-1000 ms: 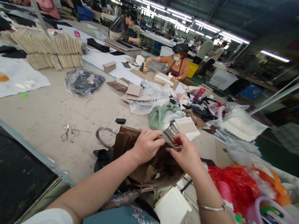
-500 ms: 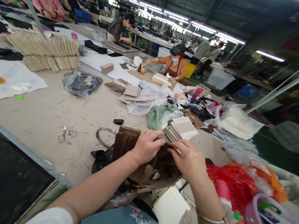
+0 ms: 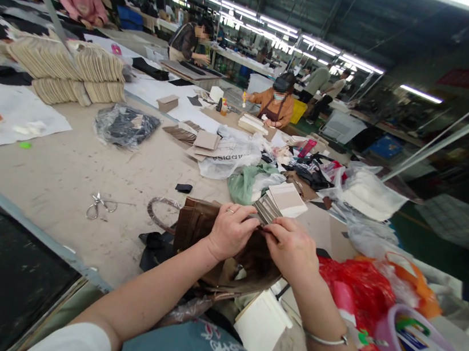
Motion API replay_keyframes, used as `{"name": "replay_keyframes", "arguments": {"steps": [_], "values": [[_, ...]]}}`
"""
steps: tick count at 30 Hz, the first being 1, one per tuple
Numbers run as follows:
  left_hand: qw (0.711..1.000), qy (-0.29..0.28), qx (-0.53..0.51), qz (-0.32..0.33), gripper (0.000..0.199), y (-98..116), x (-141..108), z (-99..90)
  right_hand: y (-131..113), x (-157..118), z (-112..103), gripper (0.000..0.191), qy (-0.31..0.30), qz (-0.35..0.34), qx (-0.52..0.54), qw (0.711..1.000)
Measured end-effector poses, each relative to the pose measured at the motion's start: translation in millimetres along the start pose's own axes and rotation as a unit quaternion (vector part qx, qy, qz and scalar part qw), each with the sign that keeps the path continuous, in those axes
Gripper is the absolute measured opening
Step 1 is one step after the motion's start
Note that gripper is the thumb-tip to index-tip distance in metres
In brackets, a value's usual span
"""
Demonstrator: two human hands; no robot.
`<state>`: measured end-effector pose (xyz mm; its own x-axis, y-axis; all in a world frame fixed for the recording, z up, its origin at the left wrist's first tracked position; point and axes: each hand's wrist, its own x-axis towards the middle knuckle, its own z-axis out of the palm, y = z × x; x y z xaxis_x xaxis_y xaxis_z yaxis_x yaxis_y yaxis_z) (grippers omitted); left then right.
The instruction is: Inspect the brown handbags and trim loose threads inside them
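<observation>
A brown handbag [image 3: 191,224] lies at the table's near edge, its mouth facing me. My left hand [image 3: 233,230] pinches the bag's far rim, thumb and fingers closed on it. Just to its right my right hand [image 3: 292,246] grips the same rim, the fingertips of both hands almost meeting. A handle wrapped in clear film [image 3: 160,214] loops out from the bag's left side. Dark cloth [image 3: 153,248] shows beside and under the bag. Part of the bag's inside is hidden behind my hands.
Scissors [image 3: 101,206] and a black strip [image 3: 183,188] lie left on the table. Beyond my hands are stacked boards [image 3: 285,199] and a green plastic bag [image 3: 244,185]. A red plastic bag [image 3: 362,287] and a purple basin [image 3: 386,333] stand right. A co-worker [image 3: 276,103] sits across the table.
Both hands keep their grip on the bag's rim; my right-hand fingers have shifted slightly left, closer to the left hand. The view has moved a little.
</observation>
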<state>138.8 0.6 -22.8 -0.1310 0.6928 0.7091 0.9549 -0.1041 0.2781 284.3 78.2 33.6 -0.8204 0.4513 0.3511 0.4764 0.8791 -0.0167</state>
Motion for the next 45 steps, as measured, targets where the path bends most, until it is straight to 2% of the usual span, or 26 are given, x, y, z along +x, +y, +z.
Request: {"name": "replay_keyframes", "arguments": {"steps": [6, 18, 23, 25, 29, 34, 37, 40, 45], "values": [[1.000, -0.003, -0.025, -0.010, 0.018, -1, 0, 1.4, 2, 3, 2, 0.012, -0.024, -0.014, 0.010, 1.000], [0.998, -0.044, -0.031, 0.034, 0.017, -7, 6, -1.3, 9, 5, -4, 0.021, -0.057, -0.112, 0.024, 0.992], [0.997, -0.050, -0.044, 0.035, 0.020, -7, 6, -0.2, 13, 2, 0, 0.012, -0.032, -0.097, 0.060, 0.993], [0.997, -0.057, -0.047, 0.034, 0.020, -7, 5, 2.1, 13, 2, 2, 0.017, -0.026, -0.093, 0.068, 0.993], [0.996, -0.064, -0.056, 0.033, 0.020, -8, 5, 3.5, 9, 1, 4, 0.012, -0.010, -0.081, 0.032, 0.996], [0.985, -0.146, -0.068, 0.064, 0.021, -17, 12, -13.1, 6, 6, 0, 0.017, -0.027, -0.100, -0.027, 0.994], [0.980, -0.185, -0.052, 0.046, 0.022, -23, 19, -21.1, 8, 9, -1, 0.013, -0.033, -0.108, -0.021, 0.993], [0.982, -0.185, -0.028, 0.030, 0.020, -23, 20, -19.8, 10, 11, 1, 0.010, -0.030, -0.101, -0.020, 0.994], [0.988, -0.150, -0.021, 0.035, 0.020, -19, 14, -11.3, 12, 14, 7, 0.013, -0.026, -0.094, -0.018, 0.995]]}}
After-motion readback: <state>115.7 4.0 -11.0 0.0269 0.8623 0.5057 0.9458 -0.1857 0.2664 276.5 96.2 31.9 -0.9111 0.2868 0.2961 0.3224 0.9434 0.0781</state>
